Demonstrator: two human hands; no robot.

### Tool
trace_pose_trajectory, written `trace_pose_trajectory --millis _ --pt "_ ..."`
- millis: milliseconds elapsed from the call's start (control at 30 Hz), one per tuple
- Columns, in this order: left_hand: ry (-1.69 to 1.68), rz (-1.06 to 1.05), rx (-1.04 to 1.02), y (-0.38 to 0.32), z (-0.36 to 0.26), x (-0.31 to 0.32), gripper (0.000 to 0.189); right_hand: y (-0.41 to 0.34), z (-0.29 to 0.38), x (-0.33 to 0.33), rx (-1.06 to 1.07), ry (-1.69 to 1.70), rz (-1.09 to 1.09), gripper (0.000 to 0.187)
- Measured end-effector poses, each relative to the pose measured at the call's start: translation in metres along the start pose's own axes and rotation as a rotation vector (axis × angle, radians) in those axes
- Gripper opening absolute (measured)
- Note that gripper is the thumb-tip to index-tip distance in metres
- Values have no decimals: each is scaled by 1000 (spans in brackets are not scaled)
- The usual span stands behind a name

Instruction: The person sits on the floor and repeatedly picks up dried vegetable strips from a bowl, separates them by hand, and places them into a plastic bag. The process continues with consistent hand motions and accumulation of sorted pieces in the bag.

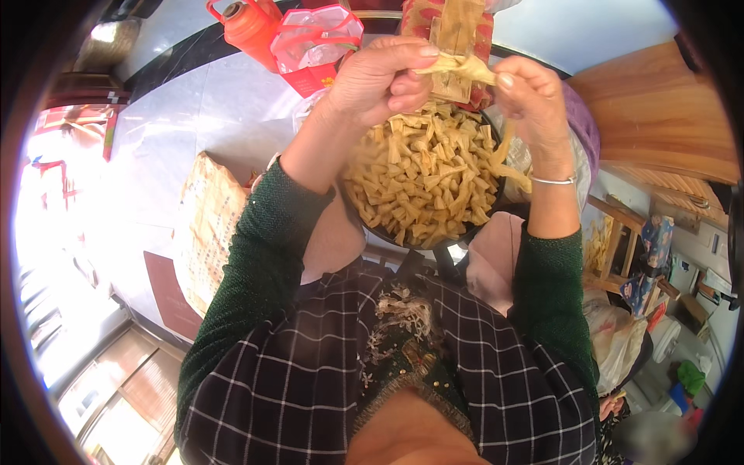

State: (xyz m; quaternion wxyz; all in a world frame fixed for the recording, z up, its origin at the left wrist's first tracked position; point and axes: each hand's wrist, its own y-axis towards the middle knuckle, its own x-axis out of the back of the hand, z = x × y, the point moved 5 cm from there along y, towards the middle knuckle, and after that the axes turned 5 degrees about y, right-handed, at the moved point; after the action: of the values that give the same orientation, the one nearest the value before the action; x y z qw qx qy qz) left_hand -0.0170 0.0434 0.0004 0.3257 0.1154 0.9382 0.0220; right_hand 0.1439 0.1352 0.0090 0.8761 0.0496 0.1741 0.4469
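Note:
Held up above the basin, a pale yellow strip (pixel 462 67), which looks like tofu skin, is stretched and twisted between my hands. My left hand (pixel 383 81) pinches one end between thumb and fingers. At the other end my right hand (pixel 535 99) grips it, and a loose yellow length (pixel 504 154) hangs below that hand. Under both hands a heap of small knotted yellow pieces (pixel 433 174) fills a dark round basin (pixel 381 233). Its far side is partly hidden by my hands.
Beyond the basin are a wooden board (pixel 459 26), a red bag (pixel 317 43) and an orange-red jug (pixel 250 29). A printed paper sack (pixel 212 226) stands at left, a wooden panel (pixel 662 110) at right. At lower right another person's hand (pixel 610 405) holds a small yellow piece.

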Motion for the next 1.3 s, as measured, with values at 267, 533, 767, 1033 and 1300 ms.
trace_pose_trajectory --millis 267,533,767,1033,1300 --pt "1071 -99 -45 0 -11 18 21 -5 -8 18 -40 -220 -92 11" --pt "1558 126 40 5 13 -5 21 -6 -19 -1 -97 -524 -36 15" --pt "1612 -41 20 16 6 18 16 7 -21 13 -92 -706 -142 17" --pt "1778 -534 -69 56 -3 46 28 51 -36 30 -19 -949 -476 17" --pt "1752 -482 168 26 1 39 24 36 -23 37 -106 -1277 -445 24"
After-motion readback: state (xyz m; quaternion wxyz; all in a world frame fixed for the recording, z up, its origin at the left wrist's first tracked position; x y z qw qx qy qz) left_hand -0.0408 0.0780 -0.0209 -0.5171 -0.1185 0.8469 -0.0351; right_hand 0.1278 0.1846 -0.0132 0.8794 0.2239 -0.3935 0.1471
